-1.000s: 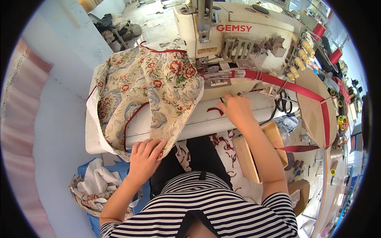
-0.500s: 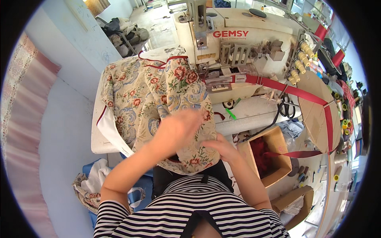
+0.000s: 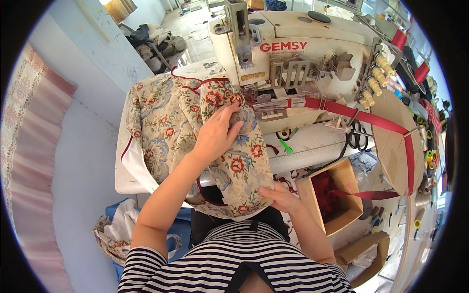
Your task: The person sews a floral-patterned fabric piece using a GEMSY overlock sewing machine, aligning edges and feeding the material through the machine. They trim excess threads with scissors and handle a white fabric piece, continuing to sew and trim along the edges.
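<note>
A cream floral fabric piece [image 3: 168, 115] with red roses, blue scrolls and dark red edging is spread over the sewing machine's table. My left hand [image 3: 217, 133] lies flat on it with fingers stretched out, close to the machine's presser foot area. The right edge of the fabric, near my lap, is pinched between the thumb and fingers of my right hand [image 3: 281, 196]. A dark red binding tape [image 3: 337, 108] runs from the right into the metal folder [image 3: 273, 105] beside the needle area. The needle itself is not visible.
The white sewing machine [image 3: 312, 36] stands at the far side. Black scissors [image 3: 359, 139] and a small green tool [image 3: 286, 147] lie right of the fabric. A cardboard box [image 3: 304, 205] with red tape is near my right forearm. Thread cones [image 3: 376, 80] stand at right.
My left hand has moved away from me over the fabric and now lies flat near the presser foot. My right hand has shifted slightly toward me, with the fabric's edge.
</note>
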`<act>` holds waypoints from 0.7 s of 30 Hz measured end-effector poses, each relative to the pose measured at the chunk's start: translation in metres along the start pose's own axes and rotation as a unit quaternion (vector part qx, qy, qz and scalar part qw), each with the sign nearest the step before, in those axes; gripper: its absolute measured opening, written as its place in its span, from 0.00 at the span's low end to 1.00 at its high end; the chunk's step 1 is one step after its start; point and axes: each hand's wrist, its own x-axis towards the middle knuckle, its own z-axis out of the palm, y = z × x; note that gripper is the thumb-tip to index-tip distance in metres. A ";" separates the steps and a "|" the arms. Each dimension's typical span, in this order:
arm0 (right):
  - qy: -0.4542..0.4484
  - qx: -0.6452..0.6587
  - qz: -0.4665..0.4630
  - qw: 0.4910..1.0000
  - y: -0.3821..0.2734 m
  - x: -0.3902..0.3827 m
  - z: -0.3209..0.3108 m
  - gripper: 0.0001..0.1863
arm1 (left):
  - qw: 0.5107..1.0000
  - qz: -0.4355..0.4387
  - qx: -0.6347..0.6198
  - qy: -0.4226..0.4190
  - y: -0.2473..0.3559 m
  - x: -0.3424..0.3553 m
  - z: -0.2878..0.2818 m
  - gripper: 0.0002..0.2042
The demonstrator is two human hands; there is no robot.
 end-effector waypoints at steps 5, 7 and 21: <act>-0.003 -0.002 -0.007 1.000 -0.011 0.011 0.000 0.26 | 1.000 0.022 0.018 0.012 -0.015 0.010 0.002 0.16; -0.004 -0.014 -0.008 1.000 -0.018 0.019 0.001 0.26 | 1.000 0.017 0.009 0.007 -0.022 0.016 0.000 0.16; 0.044 -0.137 0.020 0.989 -0.016 0.036 0.002 0.21 | 0.998 0.043 0.033 0.026 -0.034 0.037 -0.001 0.12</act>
